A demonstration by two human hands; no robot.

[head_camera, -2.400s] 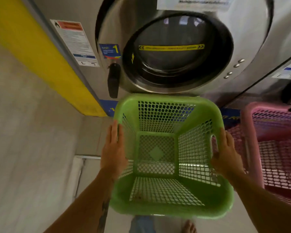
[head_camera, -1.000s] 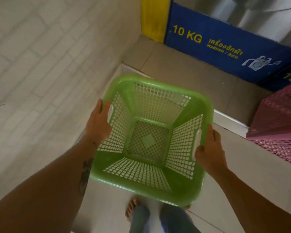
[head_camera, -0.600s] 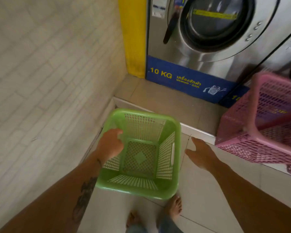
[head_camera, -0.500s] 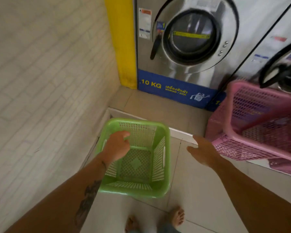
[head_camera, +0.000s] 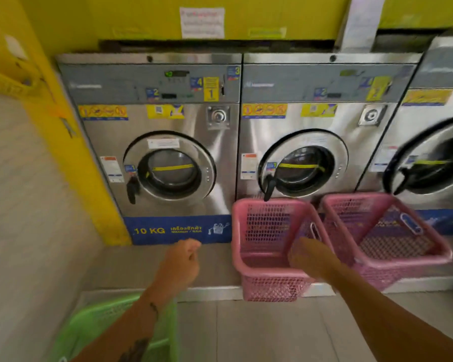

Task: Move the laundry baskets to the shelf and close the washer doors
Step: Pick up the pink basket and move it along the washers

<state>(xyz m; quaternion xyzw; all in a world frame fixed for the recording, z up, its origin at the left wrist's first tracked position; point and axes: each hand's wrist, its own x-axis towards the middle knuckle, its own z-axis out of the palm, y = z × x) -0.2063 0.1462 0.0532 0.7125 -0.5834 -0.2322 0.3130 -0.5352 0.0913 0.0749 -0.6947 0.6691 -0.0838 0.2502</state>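
From my remote seat I see the left hand (head_camera: 179, 265) hanging in the air in front of the raised grey ledge (head_camera: 131, 267). Its fingers are curled into a loose fist, the thumb lies against the forefinger, and it grips nothing. The right hand (head_camera: 309, 259) reaches over the near rim of the nearer pink plastic lattice basket (head_camera: 237, 231). It is smeared by motion, so I cannot tell whether its fingers are spread or gripping.

The green plastic lattice basket (head_camera: 100, 327) sits low on the grey tiled floor (head_camera: 246, 335) at the bottom left, beside the pale tiled wall and partly under the left forearm. The 2 pink baskets stand side by side on the ledge. The nearer one is before the middle machine, and the second pink lattice basket (head_camera: 408, 259) is just to its right.

Behind them 3 stainless steel front-loading washers line the yellow wall (head_camera: 63, 126). The left washer (head_camera: 168, 121) has a round glass door (head_camera: 171, 169) and a blue "10 KG" band (head_camera: 149, 230). Next come the middle washer (head_camera: 304, 121) and the right washer (head_camera: 434, 142). Blur keeps me from judging whether the doors are latched.
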